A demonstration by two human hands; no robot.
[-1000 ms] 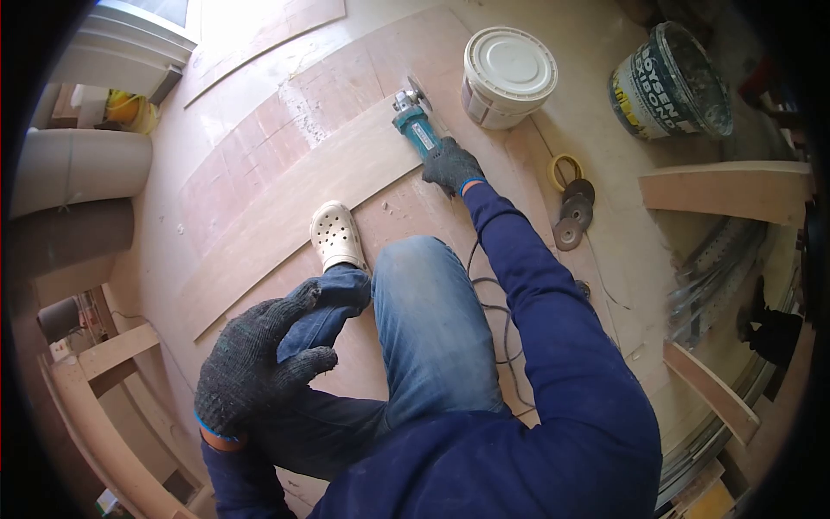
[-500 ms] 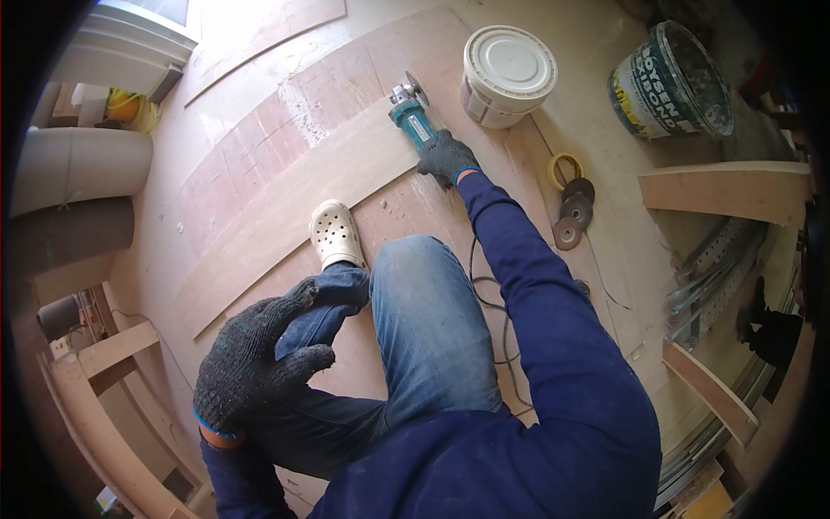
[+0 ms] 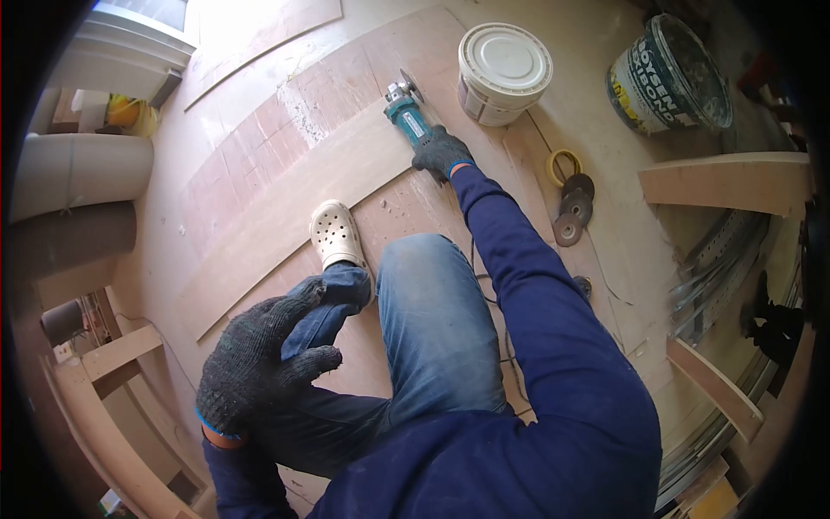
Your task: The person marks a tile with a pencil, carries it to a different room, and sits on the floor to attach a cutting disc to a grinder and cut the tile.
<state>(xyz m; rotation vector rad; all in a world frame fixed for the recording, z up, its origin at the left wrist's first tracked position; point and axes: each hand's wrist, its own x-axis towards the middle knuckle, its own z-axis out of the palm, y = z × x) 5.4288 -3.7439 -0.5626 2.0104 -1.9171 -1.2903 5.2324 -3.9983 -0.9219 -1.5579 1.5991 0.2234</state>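
A teal angle grinder (image 3: pixel 412 121) lies over the far right end of a pale wooden board (image 3: pixel 285 208), its disc pointing away from me. My right hand (image 3: pixel 443 153), in a dark knitted glove, is wrapped round the grinder's body. Near my bent leg, my left hand (image 3: pixel 259 359) wears a matching glove; its thumb and fingers are apart and nothing is between them. A cream clog (image 3: pixel 334 233) on my foot presses at the board's near edge. The grinder's cord (image 3: pixel 512 363) runs back under my right arm.
A lidded white bucket (image 3: pixel 505 65) stands right of the grinder, with a green-and-white pail (image 3: pixel 667 78) farther right. A yellow tape roll (image 3: pixel 564 167) and several abrasive discs (image 3: pixel 577 208) lie on the floor. Rolled material (image 3: pixel 82 169) is at left; metal strips (image 3: pixel 722 268) lie at right.
My right hand and the grinder have shifted very slightly left, still over the board's end. My left hand has barely moved and stays apart from the board.
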